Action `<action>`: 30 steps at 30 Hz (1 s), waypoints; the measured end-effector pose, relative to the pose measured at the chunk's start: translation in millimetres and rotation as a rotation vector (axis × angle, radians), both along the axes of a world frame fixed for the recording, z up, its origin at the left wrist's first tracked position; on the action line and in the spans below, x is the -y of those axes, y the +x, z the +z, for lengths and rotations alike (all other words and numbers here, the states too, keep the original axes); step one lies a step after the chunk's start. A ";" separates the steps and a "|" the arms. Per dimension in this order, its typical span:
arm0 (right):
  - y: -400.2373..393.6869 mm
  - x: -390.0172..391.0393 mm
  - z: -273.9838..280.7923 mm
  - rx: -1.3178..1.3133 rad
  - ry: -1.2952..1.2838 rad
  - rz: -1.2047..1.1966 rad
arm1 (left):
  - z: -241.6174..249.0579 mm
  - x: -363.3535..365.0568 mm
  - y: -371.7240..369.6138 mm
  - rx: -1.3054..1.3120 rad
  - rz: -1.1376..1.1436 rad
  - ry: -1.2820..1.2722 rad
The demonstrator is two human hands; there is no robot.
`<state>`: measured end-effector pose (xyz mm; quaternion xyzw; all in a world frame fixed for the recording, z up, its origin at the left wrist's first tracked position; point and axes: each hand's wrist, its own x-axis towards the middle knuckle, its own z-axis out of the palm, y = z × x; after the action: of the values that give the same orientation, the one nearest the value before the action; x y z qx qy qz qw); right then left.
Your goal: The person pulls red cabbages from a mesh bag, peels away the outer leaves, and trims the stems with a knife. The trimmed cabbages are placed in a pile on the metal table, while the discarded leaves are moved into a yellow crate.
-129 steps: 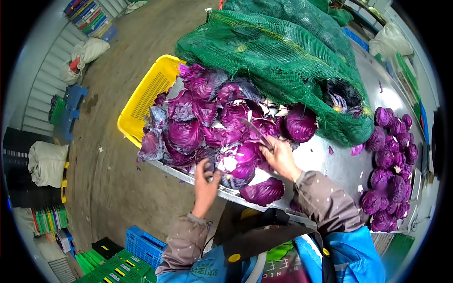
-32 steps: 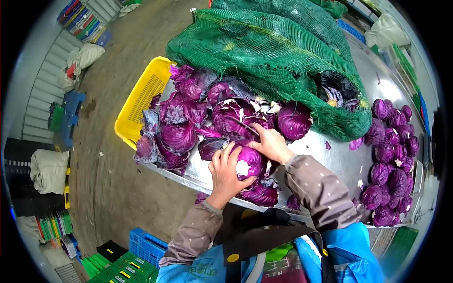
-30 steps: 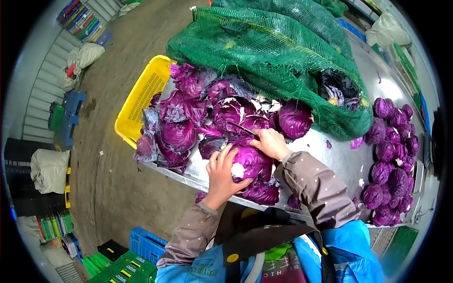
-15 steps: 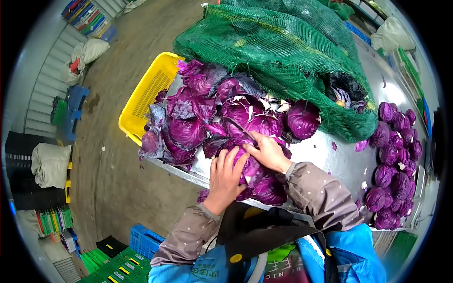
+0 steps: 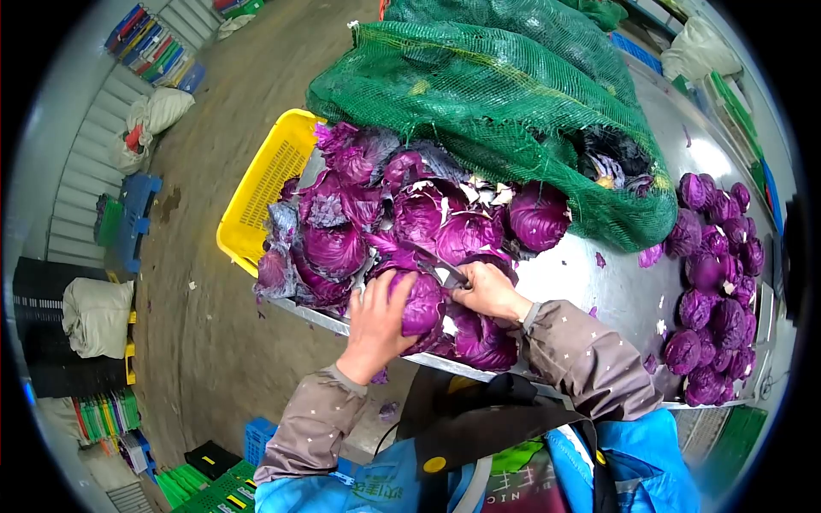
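My left hand (image 5: 376, 318) is wrapped around the left side of a red cabbage (image 5: 422, 306) at the front edge of the metal table. Closed around a knife handle, my right hand (image 5: 491, 293) is right beside that cabbage. The knife (image 5: 425, 253) has its blade pointing up and left, over the pile just behind the held cabbage. Purple heads and loose outer leaves (image 5: 332, 248) crowd around both hands, with pale cut bits scattered on top. Another cabbage (image 5: 539, 216) sits at the right end of this pile.
A yellow crate (image 5: 267, 192) stands at the table's left end. Behind the pile lies a green mesh sack (image 5: 479, 94) with cabbages inside. Trimmed cabbages (image 5: 717, 282) are stacked along the right side of the metal table (image 5: 590, 295). Green crates (image 5: 218, 492) stand low at the left.
My left hand has moved left with the cabbage, which now shows a smooth round side. The knife and my right hand have shifted slightly down, off that cabbage. The whole view has shifted a little.
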<state>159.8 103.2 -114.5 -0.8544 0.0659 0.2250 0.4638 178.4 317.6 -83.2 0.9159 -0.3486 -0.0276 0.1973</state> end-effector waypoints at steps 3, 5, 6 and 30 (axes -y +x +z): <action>-1.9 -4.6 4.5 0.052 -0.191 0.037 | -0.9 8.5 -3.2 0.061 -0.024 0.103; -0.6 6.5 -14.6 0.105 -0.335 0.007 | -6.3 7.8 0.5 0.009 -0.007 0.015; 0.2 10.8 -18.6 0.145 -0.382 -0.010 | -9.5 3.8 2.7 0.015 0.000 0.014; 1.6 -17.5 67.5 0.479 -0.168 0.094 | -6.9 -4.4 -21.6 -0.084 0.114 -0.541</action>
<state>161.3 120.7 -47.0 -0.9209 -0.0673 0.0313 0.3827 156.8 322.0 -90.1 0.8461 -0.2827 0.0398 0.4502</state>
